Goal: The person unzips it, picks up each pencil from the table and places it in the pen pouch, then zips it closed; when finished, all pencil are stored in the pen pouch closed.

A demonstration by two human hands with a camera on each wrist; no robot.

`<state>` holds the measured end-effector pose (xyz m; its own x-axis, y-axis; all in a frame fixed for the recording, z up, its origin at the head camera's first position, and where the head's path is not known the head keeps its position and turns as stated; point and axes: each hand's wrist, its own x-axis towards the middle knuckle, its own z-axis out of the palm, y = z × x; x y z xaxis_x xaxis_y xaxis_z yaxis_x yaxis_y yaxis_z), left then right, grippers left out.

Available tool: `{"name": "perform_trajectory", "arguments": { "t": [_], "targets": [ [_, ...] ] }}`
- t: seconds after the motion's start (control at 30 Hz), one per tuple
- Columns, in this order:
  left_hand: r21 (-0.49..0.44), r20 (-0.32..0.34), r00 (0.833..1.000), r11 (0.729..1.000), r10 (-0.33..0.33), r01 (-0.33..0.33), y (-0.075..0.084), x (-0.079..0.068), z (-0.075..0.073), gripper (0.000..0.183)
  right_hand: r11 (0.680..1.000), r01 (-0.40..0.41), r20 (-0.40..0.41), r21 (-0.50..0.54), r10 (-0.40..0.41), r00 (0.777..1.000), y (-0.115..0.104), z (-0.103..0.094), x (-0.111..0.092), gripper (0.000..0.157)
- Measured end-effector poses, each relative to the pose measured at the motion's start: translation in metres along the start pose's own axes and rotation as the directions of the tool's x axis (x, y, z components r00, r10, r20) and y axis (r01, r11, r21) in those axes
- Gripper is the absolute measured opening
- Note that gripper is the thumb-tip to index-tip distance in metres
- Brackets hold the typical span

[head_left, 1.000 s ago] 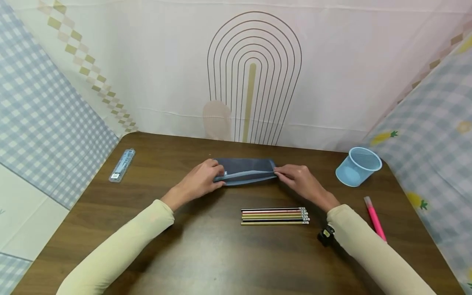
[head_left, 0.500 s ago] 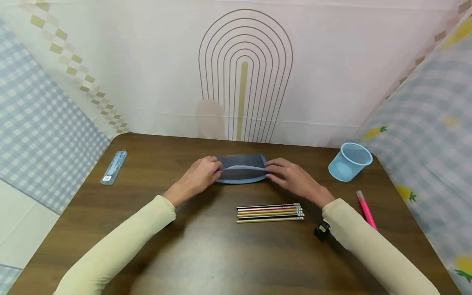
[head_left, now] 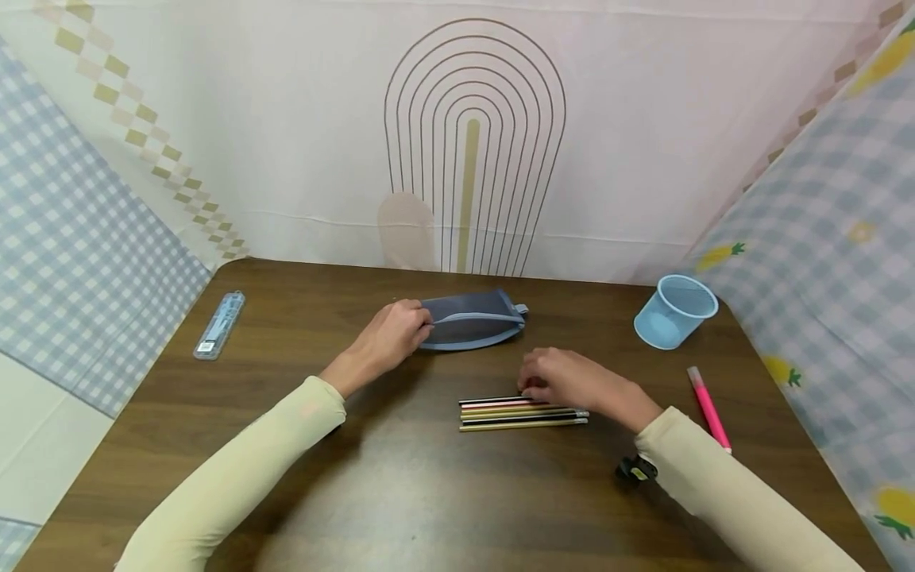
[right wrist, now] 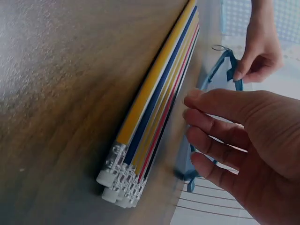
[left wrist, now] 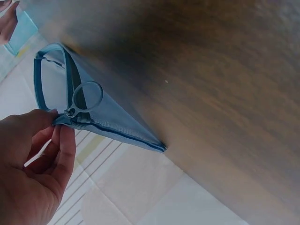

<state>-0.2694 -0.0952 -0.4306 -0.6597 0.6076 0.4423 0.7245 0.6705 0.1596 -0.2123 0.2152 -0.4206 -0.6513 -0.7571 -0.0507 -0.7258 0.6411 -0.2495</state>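
A blue zippered mesh pencil pouch (head_left: 472, 322) lies at the back middle of the table, its mouth spread apart. My left hand (head_left: 396, 330) pinches its left end between thumb and fingers. In the left wrist view a ring-shaped zipper pull (left wrist: 88, 96) hangs beside that grip. Several pencils (head_left: 500, 415) with white erasers lie side by side in front of the pouch. Just over their far side is my right hand (head_left: 572, 377), fingers loosely bent. The right wrist view shows the right fingers (right wrist: 206, 126) apart from the pencils and holding nothing.
A light blue mesh pen cup (head_left: 672, 314) stands at the back right. Below it lies a pink marker (head_left: 709, 409), partly behind the right sleeve. A slim blue case (head_left: 220, 326) lies at the far left. Fabric hangs behind and beside the table (head_left: 400, 492).
My right hand has let go of the pouch's right end and come forward to the pencils. The left hand keeps its grip. The camera view has shifted slightly.
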Motion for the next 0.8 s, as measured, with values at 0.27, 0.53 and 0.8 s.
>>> {"name": "perform_trajectory", "arguments": {
  "t": [0.27, 0.53, 0.8],
  "targets": [
    [-0.011, 0.001, 1.000, 1.000, -0.023, 0.023, 0.000, 0.000, 0.001, 0.006, 0.999, -0.009, 0.031, 0.034, 0.008, 0.999, 0.001, 0.000, -0.001, 0.005],
    [-0.029, 0.020, 0.999, 0.999, -0.035, 0.036, 0.003, -0.001, 0.005, 0.006, 1.000, -0.008, 0.051, -0.022, 0.009, 0.999, -0.003, 0.008, 0.001, 0.003],
    [-0.024, -0.002, 1.000, 0.999, -0.028, 0.028, 0.002, 0.001, 0.005, 0.005, 0.988, 0.027, -0.025, -0.152, -0.031, 0.999, -0.002, 0.010, 0.009, 0.013]
  ]
}}
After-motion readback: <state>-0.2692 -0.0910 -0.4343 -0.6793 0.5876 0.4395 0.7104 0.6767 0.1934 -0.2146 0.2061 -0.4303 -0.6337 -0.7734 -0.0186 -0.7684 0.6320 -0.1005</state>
